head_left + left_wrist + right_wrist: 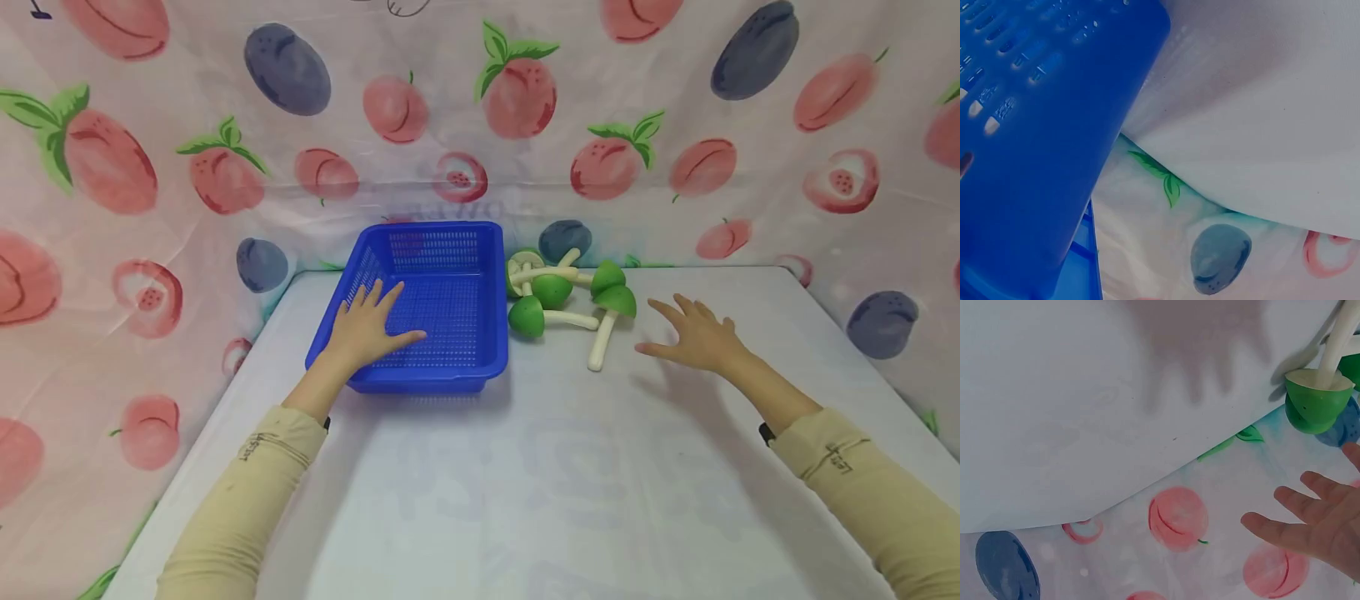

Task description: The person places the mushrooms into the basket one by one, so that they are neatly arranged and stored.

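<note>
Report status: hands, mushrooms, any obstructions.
Left hand open at left side of blue basket, contact unclear. Right hand open and empty, beside green-capped mushrooms. Mushrooms heaped right of basket, none seen inside. Nothing visible between right hand and mushrooms.

No word could be read with certainty. Small dark handwriting (252, 447) ran across the cuff of the left sleeve (232, 508), too small to make out. Another dark scrawl (836, 460) stood on the cuff of the right sleeve (885, 500); its letters, perhaps starting with an L, were unclear. Faint, letter-like marks (457, 210) showed on the far cloth (427, 50), behind the basket (420, 379), too pale to decipher.
</note>
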`<state>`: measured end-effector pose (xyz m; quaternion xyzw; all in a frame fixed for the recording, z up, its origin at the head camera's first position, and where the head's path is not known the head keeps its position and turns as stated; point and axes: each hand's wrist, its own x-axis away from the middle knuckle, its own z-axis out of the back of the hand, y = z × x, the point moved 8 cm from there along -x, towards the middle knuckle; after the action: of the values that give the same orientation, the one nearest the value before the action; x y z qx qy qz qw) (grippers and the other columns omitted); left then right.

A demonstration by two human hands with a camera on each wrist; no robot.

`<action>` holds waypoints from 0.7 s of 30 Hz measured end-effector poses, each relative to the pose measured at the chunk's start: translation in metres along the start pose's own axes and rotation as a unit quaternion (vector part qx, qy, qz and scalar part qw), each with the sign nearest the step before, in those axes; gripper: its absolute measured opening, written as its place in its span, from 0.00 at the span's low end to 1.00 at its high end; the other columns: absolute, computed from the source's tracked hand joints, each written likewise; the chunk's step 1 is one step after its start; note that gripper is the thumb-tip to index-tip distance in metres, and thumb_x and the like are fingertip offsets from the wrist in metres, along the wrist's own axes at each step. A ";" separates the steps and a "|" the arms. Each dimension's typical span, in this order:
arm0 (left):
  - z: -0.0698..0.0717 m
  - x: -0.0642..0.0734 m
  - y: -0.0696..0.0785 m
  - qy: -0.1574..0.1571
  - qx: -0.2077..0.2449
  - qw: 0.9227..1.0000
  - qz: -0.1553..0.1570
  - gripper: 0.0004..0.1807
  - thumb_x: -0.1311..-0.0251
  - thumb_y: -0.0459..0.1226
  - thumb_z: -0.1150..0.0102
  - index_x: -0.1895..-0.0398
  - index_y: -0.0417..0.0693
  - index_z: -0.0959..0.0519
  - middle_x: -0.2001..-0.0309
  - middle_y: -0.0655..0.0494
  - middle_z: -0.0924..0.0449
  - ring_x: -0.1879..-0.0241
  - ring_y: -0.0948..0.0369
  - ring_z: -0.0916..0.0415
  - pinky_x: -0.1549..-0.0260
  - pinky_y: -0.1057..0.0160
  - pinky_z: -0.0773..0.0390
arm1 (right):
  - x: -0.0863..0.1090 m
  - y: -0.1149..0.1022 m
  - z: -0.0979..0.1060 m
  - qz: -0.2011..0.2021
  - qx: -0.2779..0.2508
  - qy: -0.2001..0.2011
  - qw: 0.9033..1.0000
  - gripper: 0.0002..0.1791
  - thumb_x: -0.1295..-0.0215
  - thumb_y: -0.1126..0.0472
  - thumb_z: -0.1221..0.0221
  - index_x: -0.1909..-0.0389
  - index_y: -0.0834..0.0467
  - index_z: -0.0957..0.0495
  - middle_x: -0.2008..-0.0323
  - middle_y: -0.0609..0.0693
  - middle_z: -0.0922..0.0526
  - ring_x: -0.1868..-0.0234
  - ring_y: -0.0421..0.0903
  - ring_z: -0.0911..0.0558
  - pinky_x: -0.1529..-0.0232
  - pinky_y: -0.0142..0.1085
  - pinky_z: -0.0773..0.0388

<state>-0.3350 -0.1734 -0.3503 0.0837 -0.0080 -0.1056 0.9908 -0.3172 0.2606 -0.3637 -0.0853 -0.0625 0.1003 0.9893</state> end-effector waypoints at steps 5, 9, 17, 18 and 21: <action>0.005 -0.001 0.001 0.020 -0.007 1.000 -0.008 0.50 0.45 0.65 0.48 0.26 0.50 0.51 0.27 0.35 0.53 0.30 0.34 0.53 0.34 0.35 0.50 | -0.002 0.000 0.004 0.011 0.016 0.019 1.000 0.50 0.45 0.32 0.44 0.31 0.59 0.45 0.34 0.75 0.45 0.38 0.78 0.42 0.52 0.75 0.38; 0.005 0.000 0.000 0.028 0.000 1.000 -0.010 0.48 0.45 0.64 0.48 0.27 0.49 0.48 0.29 0.35 0.48 0.31 0.35 0.49 0.35 0.36 0.47 | -0.003 0.000 0.006 0.013 0.012 0.031 0.999 0.48 0.45 0.35 0.42 0.32 0.61 0.43 0.36 0.76 0.42 0.40 0.78 0.38 0.55 0.71 0.32; 0.011 -0.001 0.001 0.066 0.004 0.998 -0.018 0.38 0.40 0.59 0.48 0.34 0.44 0.34 0.37 0.37 0.31 0.37 0.39 0.35 0.40 0.40 0.34 | -0.005 -0.002 0.010 0.031 -0.032 0.051 0.998 0.37 0.38 0.47 0.43 0.38 0.71 0.36 0.42 0.76 0.32 0.45 0.73 0.30 0.53 0.64 0.28; 0.012 -0.001 0.000 0.071 0.004 0.997 -0.015 0.36 0.39 0.57 0.48 0.35 0.44 0.32 0.38 0.38 0.29 0.38 0.40 0.33 0.42 0.41 0.32 | -0.006 -0.003 0.010 0.030 -0.037 0.053 0.997 0.36 0.37 0.48 0.43 0.39 0.72 0.35 0.43 0.76 0.31 0.44 0.72 0.30 0.52 0.63 0.28; 0.015 0.000 0.000 0.083 0.003 0.997 -0.011 0.30 0.37 0.54 0.48 0.39 0.44 0.28 0.42 0.40 0.25 0.41 0.41 0.29 0.46 0.42 0.28 | -0.010 -0.003 0.010 0.026 -0.049 0.060 0.997 0.32 0.36 0.51 0.44 0.41 0.72 0.33 0.44 0.74 0.29 0.44 0.71 0.29 0.49 0.62 0.29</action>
<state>-0.3353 -0.1756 -0.3350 0.0953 0.0745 -0.1095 0.9866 -0.3279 0.2575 -0.3541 -0.1410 -0.0059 0.1176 0.9830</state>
